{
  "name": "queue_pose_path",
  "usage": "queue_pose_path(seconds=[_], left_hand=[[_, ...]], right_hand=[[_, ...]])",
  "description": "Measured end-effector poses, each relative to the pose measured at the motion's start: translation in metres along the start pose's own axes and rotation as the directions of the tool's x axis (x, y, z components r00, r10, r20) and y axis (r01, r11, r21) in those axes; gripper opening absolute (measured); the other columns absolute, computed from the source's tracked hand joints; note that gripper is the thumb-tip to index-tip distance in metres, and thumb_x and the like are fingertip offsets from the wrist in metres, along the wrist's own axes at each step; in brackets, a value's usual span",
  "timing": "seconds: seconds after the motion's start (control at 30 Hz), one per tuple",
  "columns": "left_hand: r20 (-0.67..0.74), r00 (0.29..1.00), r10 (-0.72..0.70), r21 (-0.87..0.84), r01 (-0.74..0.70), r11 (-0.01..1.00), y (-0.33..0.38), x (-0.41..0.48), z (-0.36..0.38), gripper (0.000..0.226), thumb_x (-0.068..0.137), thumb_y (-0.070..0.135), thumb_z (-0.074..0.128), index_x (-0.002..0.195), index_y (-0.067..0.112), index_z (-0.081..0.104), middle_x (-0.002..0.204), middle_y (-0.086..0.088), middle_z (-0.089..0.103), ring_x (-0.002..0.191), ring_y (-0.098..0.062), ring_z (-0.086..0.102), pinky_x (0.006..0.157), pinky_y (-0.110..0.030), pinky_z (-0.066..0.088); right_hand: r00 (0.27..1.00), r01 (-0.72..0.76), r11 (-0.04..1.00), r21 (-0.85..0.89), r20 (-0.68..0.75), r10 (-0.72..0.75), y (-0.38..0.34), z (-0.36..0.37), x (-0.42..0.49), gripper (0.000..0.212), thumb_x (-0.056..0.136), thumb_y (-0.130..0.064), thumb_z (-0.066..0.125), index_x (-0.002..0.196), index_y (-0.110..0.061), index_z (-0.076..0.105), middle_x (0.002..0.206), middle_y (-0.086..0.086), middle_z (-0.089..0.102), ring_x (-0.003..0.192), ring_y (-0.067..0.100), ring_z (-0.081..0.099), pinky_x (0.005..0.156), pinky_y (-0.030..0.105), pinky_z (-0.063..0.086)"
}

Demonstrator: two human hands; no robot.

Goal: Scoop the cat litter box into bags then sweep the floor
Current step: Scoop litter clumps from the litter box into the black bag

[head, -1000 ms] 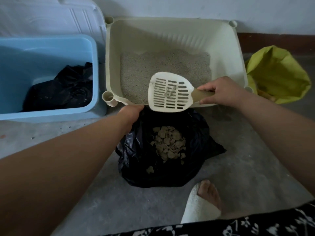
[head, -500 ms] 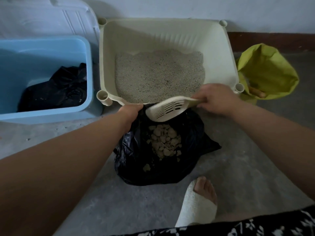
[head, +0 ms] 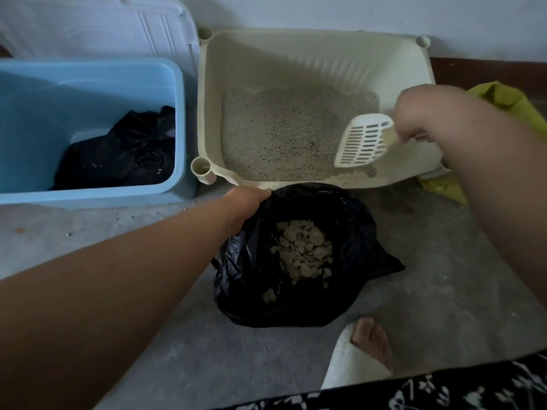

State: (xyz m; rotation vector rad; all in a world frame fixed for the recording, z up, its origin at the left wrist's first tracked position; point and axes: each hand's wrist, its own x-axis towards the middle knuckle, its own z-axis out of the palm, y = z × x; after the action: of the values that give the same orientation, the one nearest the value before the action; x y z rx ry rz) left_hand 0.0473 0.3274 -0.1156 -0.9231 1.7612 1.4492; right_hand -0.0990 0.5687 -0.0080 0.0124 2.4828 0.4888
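Observation:
A cream litter box (head: 313,48) holding grey litter (head: 284,131) stands against the wall. My right hand (head: 426,113) grips the handle of a white slotted scoop (head: 362,142), whose blade tilts down inside the box's near right corner, just above the litter. A black bag (head: 349,232) lies open on the floor in front of the box, with a heap of clumps (head: 305,250) inside. My left hand (head: 247,199) pinches the bag's upper left rim and holds it open.
A blue tub (head: 88,81) with a black bag (head: 124,152) inside stands left of the box, a white lid (head: 103,28) behind it. A yellow-green bag (head: 515,105) sits at the right. My foot in a white slipper (head: 358,359) rests on the grey concrete floor (head: 444,291).
My right hand tipped the scoop over the black bag, then swung it back up and to the right into the litter box. My left hand stayed on the bag's rim.

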Motion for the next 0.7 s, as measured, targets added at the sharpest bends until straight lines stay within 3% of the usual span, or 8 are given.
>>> queue_pose_path(seconds=[0.1,0.23,0.37,0.5,0.63,0.7], left_hand=[[0.015,1.0,0.006,0.019,-0.006,1.0,0.0,0.001,-0.001,0.04,0.091,0.036,0.061,0.123,0.012,0.063,0.117,-0.007,0.064,0.103,-0.025,0.061,0.09,-0.03,0.046],[0.01,1.0,0.001,0.02,-0.001,1.0,0.0,0.003,-0.001,0.046,0.09,0.037,0.062,0.128,0.01,0.059,0.123,-0.009,0.063,0.107,-0.026,0.061,0.092,-0.031,0.046],[0.009,1.0,0.007,0.038,-0.007,0.999,-0.001,0.002,-0.002,0.042,0.091,0.038,0.06,0.127,0.016,0.061,0.126,-0.009,0.061,0.114,-0.028,0.058,0.103,-0.038,0.044],[-0.016,1.0,-0.009,0.007,0.009,1.0,-0.004,0.008,-0.006,0.047,0.086,0.041,0.064,0.124,0.014,0.062,0.124,-0.01,0.063,0.112,-0.03,0.06,0.103,-0.043,0.045],[-0.014,1.0,-0.009,-0.016,0.008,1.0,-0.006,0.014,-0.008,0.047,0.086,0.041,0.063,0.124,0.014,0.063,0.128,-0.01,0.062,0.117,-0.03,0.058,0.106,-0.043,0.042],[-0.021,1.0,-0.003,-0.021,0.003,1.0,-0.006,0.016,-0.009,0.047,0.087,0.039,0.063,0.126,0.013,0.061,0.129,-0.01,0.061,0.119,-0.03,0.056,0.107,-0.043,0.041]], right_hand=[[0.985,-0.033,0.998,0.046,0.173,0.024,-0.002,0.001,0.006,0.014,0.082,-0.003,0.069,0.09,0.004,0.06,0.085,0.018,0.061,0.071,0.03,0.061,0.067,0.037,0.051],[0.983,0.063,0.991,0.115,0.163,-0.081,-0.002,0.02,0.019,0.019,0.082,-0.006,0.071,0.098,0.003,0.068,0.073,0.015,0.06,0.057,0.026,0.056,0.052,0.029,0.047],[0.974,0.18,0.98,0.085,0.122,-0.189,0.006,0.037,0.025,0.03,0.086,-0.016,0.068,0.116,-0.012,0.067,0.081,0.008,0.062,0.065,0.023,0.057,0.061,0.028,0.047],[0.953,0.292,0.949,0.119,0.053,-0.299,-0.008,0.059,0.038,0.033,0.087,-0.019,0.066,0.12,-0.017,0.066,0.109,0.011,0.065,0.097,0.028,0.057,0.077,0.031,0.042],[0.941,0.338,0.922,0.19,-0.035,-0.337,-0.035,0.073,0.051,0.025,0.088,-0.021,0.064,0.113,-0.02,0.067,0.101,0.008,0.066,0.091,0.026,0.057,0.082,0.033,0.046],[0.935,0.354,0.913,0.201,-0.079,-0.345,-0.051,0.078,0.052,0.028,0.09,-0.022,0.06,0.117,-0.02,0.064,0.106,0.009,0.065,0.094,0.028,0.059,0.084,0.034,0.047]])
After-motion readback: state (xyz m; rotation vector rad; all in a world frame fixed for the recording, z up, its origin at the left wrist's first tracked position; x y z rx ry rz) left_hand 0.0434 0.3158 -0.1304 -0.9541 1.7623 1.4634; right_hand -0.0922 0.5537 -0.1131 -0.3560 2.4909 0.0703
